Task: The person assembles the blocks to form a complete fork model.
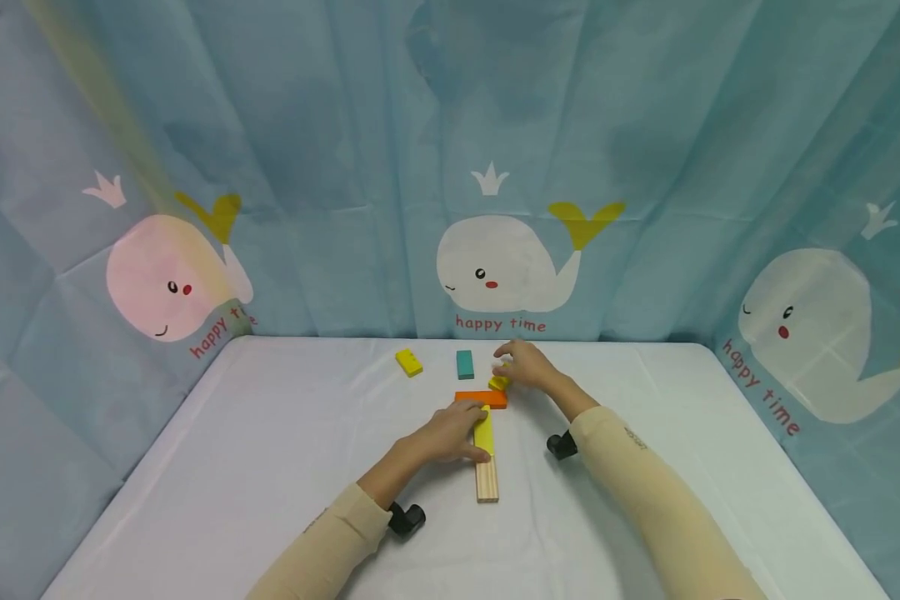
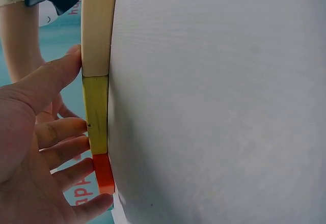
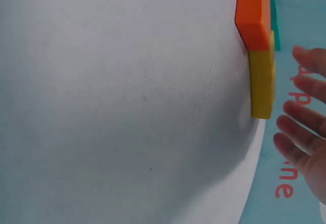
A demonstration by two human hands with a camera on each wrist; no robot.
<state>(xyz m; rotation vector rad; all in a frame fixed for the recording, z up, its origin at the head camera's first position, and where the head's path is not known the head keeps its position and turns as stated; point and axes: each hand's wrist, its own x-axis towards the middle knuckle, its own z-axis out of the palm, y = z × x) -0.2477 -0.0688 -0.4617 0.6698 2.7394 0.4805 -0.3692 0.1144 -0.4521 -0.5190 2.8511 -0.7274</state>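
Note:
On the white table, a plain wood block (image 1: 487, 485), a long yellow block (image 1: 483, 435) and a crosswise orange block (image 1: 497, 400) lie joined end to end. My left hand (image 1: 447, 432) rests along this row from the left. In the left wrist view its thumb touches the wood block, while its extended fingertips meet the yellow and orange blocks. My right hand (image 1: 531, 365) hovers by a smaller yellow block (image 3: 262, 84) that sits against the orange block's right end. In the right wrist view that hand's fingers are spread and hold nothing.
Beyond the orange block stands a teal block (image 1: 465, 365). Another yellow block (image 1: 409, 362) lies farther left near the table's back edge. A blue curtain (image 1: 345, 250) printed with whales hangs behind and on both sides of the white table (image 1: 270, 467).

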